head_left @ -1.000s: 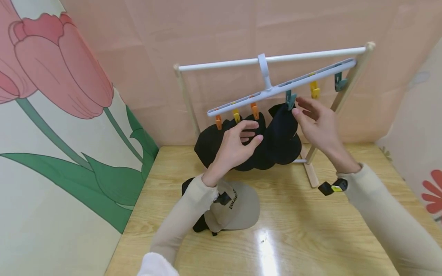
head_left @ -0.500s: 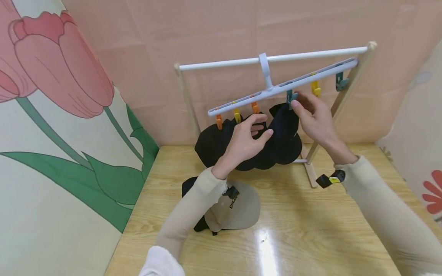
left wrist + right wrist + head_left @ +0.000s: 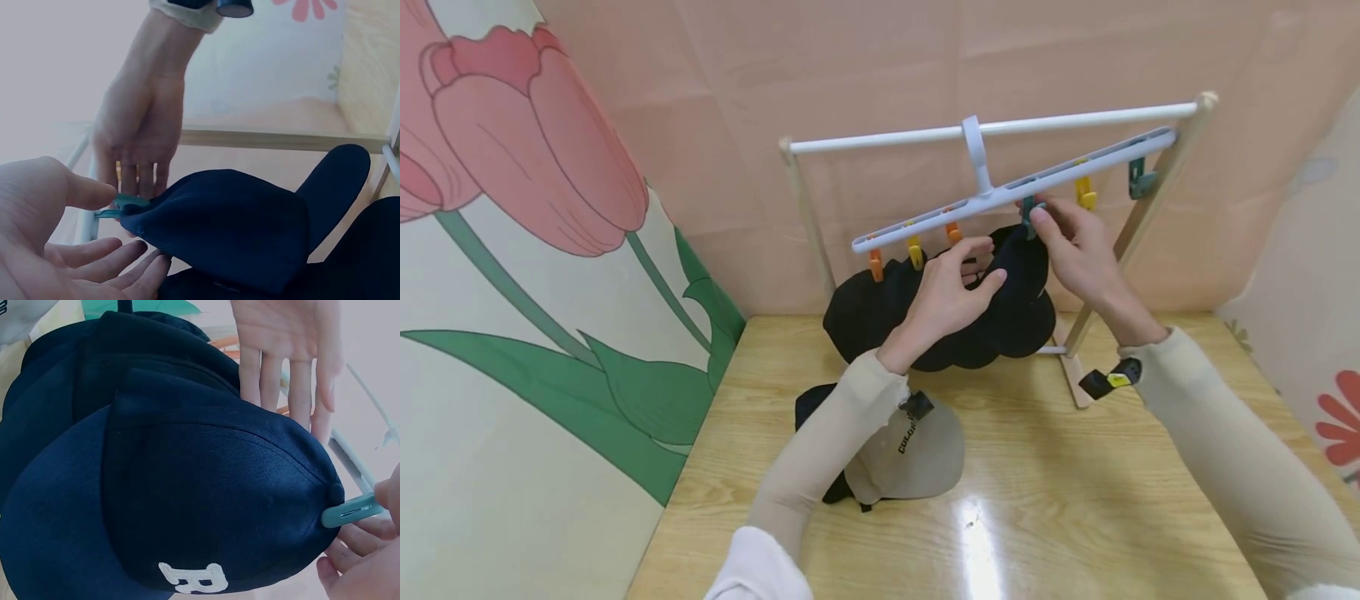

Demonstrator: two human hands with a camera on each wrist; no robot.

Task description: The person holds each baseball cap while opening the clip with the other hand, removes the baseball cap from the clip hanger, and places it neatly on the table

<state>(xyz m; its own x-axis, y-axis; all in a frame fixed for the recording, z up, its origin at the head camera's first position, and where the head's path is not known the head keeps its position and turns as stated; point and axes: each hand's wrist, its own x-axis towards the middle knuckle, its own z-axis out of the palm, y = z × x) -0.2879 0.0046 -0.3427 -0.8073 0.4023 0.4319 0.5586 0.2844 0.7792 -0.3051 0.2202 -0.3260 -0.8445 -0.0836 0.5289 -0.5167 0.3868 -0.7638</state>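
A dark navy baseball cap (image 3: pixel 219 469) with a white letter on its front hangs from a teal clothespin (image 3: pixel 347 511), which bites the cap near its crown button. The thumb and fingers of my right hand (image 3: pixel 1081 258) pinch this clothespin under the pale blue hanger (image 3: pixel 925 218). My left hand (image 3: pixel 951 292) stands just left of the cap, fingers loosely bent and nothing gripped. In the left wrist view, the left fingertips (image 3: pixel 147 278) come right up to the cap's lower edge. Other dark caps (image 3: pixel 865 312) hang to the left.
Orange and yellow clothespins (image 3: pixel 915 252) line the hanger's left half; a yellow clothespin (image 3: pixel 1084 192) and a teal one (image 3: pixel 1141 179) are at the right. The hanger hooks onto a rack's white bar (image 3: pixel 880 140). A beige-brimmed cap (image 3: pixel 925 458) lies on the wooden table (image 3: pixel 1045 517).
My left hand has moved right and slightly up, toward the rightmost hanging cap. The right fingers have closed in on the teal clothespin and now pinch it.
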